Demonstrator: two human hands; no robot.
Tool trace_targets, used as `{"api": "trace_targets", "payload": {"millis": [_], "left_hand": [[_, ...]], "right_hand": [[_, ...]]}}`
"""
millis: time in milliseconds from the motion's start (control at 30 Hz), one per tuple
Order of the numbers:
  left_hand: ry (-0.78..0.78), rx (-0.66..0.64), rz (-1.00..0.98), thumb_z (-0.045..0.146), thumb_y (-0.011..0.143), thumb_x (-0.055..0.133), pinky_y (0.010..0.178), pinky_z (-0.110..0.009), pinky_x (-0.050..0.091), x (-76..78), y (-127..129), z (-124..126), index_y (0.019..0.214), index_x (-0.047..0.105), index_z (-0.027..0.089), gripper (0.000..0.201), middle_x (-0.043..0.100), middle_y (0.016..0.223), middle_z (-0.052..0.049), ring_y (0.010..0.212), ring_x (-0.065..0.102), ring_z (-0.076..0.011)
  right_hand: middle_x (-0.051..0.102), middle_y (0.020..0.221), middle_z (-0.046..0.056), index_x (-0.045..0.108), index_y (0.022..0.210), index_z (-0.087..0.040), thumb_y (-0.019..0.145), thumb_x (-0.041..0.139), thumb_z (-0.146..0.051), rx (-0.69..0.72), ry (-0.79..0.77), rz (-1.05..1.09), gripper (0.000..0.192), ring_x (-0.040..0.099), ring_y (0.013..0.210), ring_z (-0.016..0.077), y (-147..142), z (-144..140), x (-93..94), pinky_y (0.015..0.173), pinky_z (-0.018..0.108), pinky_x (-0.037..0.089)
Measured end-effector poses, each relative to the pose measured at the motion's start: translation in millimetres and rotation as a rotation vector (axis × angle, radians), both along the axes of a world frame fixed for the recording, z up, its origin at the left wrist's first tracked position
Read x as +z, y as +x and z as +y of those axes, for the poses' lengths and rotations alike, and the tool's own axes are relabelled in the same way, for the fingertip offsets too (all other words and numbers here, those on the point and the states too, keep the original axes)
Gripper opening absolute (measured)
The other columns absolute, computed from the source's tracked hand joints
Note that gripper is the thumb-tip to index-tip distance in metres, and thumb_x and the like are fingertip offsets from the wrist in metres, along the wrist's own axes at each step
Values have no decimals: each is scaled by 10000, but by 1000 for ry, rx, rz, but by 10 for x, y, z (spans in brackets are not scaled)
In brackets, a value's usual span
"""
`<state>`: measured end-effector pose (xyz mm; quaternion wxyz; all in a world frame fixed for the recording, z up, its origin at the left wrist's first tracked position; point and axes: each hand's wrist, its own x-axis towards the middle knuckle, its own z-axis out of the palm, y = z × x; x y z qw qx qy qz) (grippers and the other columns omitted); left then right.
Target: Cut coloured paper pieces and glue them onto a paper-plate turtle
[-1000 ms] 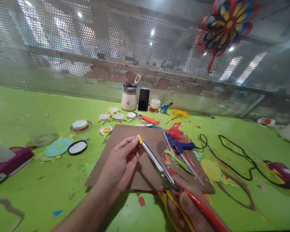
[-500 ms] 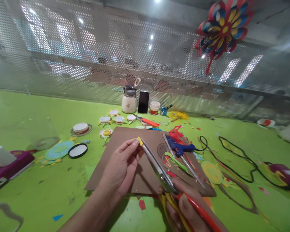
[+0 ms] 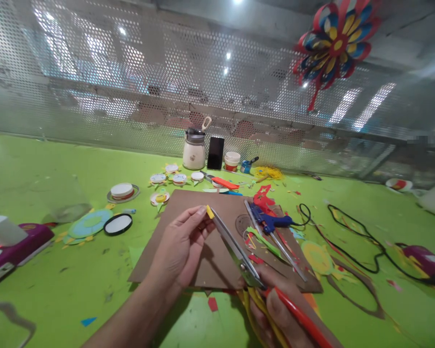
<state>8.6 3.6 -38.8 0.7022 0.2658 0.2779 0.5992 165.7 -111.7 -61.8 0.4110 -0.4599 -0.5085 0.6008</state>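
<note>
Between the thumb and fingertips of my left hand (image 3: 183, 244) is pinched a small piece of yellow paper (image 3: 210, 212) with a fringed edge. My right hand (image 3: 275, 309) grips scissors (image 3: 242, 263) with red and yellow handles. Their blades point up and left, and the tips reach the yellow paper's right edge. Whether the tips are parted is too fine to see. Both hands are above a brown board (image 3: 184, 203). On the board's right side lie a blue glue gun (image 3: 270, 220), a green paper strip (image 3: 264, 241) and red paper scraps (image 3: 263, 198).
Behind the board are an orange-handled cutter (image 3: 224, 183), small white discs (image 3: 179, 179), a white jar (image 3: 194, 153) and a phone (image 3: 215, 153). At left are a purple power strip (image 3: 20, 246) and a black-rimmed disc (image 3: 118, 224). A black cord (image 3: 362, 233) winds across the right.
The scissors and hands stay almost in place. The yellow paper looks slightly turned and narrower at the blade tips. The view has shifted a little.
</note>
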Motion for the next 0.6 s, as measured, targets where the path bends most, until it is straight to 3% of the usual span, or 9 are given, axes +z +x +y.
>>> {"api": "trace_targets", "payload": {"millis": [167,300,400,467,600], "left_hand": [[9,7,25,152,678,754,713,-204,514,16,2,-4,732,712,118,76,688,756,-29,725,614,-99],[37,5,37,161,686,748,703,-191,495,19,11,-15,716,713,135,53,691,751,-29,733,618,-104],[58,8,45,159,693,741,689,-197,492,15,12,-17,715,708,134,46,684,741,-26,715,609,-103],[74,7,42,160,700,737,695,-204,494,13,10,-16,723,705,130,49,681,740,-25,711,606,-102],[89,2,42,162,708,732,689,-208,498,17,12,-19,731,703,126,51,677,741,-26,706,603,-103]], "right_hand": [[356,507,-73,519,957,-178,756,450,-769,22,44,9,628,323,410,69,30,21,-11,405,215,283],[501,595,-40,545,1059,-146,844,466,-654,35,57,24,557,447,448,78,85,-1,-41,465,224,407],[628,889,34,558,1123,-141,930,507,-418,46,62,35,341,606,672,123,125,-35,-72,611,284,525],[611,1098,72,559,1158,-151,925,541,-324,51,70,40,291,630,879,177,148,-52,-99,739,362,546],[581,1188,88,547,1194,-159,915,559,-308,56,90,44,317,609,990,214,189,-60,-153,821,417,527]]}}
